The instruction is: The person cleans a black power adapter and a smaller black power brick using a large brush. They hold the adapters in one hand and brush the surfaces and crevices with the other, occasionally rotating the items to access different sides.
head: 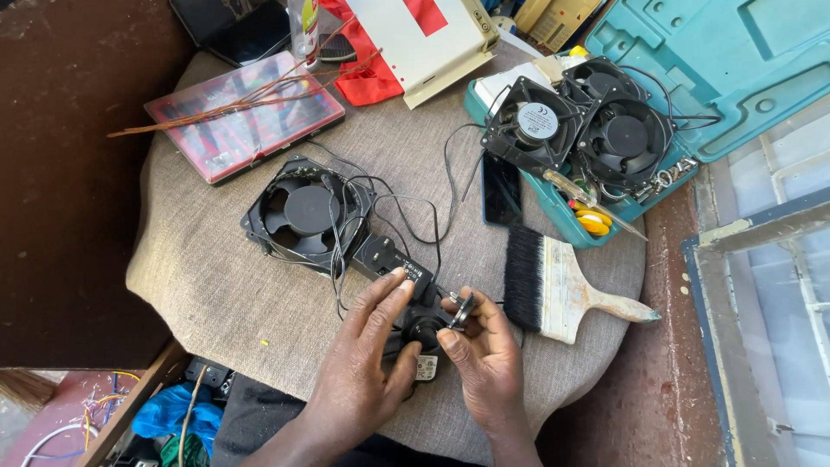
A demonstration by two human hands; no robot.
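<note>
My left hand (363, 359) and my right hand (486, 363) meet over a small black device (421, 327) with a round centre, near the front of a cloth-covered table (216, 294). The left hand grips the device, its fingers lying over the top. Between thumb and fingers, my right hand pinches a small dark ring-shaped part (462, 310) at the device's upper right. A black power adapter (386, 259) with thin wires lies just beyond the left fingers. Behind it sits a black cooling fan (304, 214) tangled in black wires.
A wide paintbrush (562, 290) lies right of my hands. A teal tool case (692, 78) at the back right holds several black fans (532, 121), a screwdriver and small parts. A dark phone (500, 188) lies beside it. A clear parts box (246, 112) sits at the back left.
</note>
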